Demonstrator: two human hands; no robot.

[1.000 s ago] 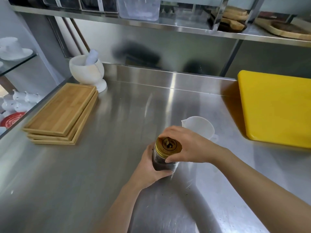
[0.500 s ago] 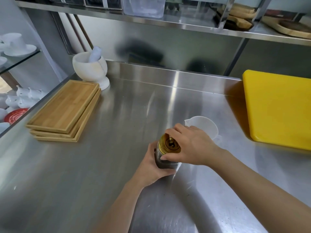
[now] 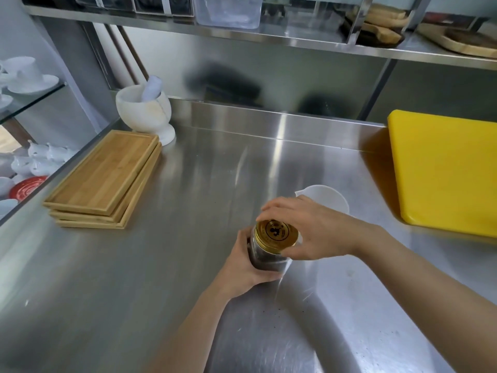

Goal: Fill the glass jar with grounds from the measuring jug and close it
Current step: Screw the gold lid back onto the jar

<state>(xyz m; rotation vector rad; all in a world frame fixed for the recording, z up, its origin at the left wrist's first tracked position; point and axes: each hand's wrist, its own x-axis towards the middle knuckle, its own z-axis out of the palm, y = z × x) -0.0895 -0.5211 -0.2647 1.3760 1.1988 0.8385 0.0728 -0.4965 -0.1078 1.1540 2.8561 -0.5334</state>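
The glass jar [image 3: 265, 258] stands on the steel counter, dark with grounds inside. A gold lid [image 3: 277, 233] with a black emblem sits on its mouth. My left hand [image 3: 242, 267] wraps the jar's body from the near left side. My right hand [image 3: 309, 227] comes in from the right, its fingers and thumb curled around the lid's rim. Behind my right hand stands the white translucent measuring jug [image 3: 326, 197], upright, its spout to the left; its lower part is hidden by the hand.
A stack of bamboo trays [image 3: 107, 179] lies at the left, a white mortar with pestle [image 3: 146, 111] behind it. A yellow cutting board [image 3: 443, 170] lies at the right. Dark specks of grounds [image 3: 271, 310] dot the counter in front of the jar. A steel shelf runs overhead.
My right hand has shifted its grip around the gold lid, so more of the lid's top now shows. The jar and my left hand stay in place.
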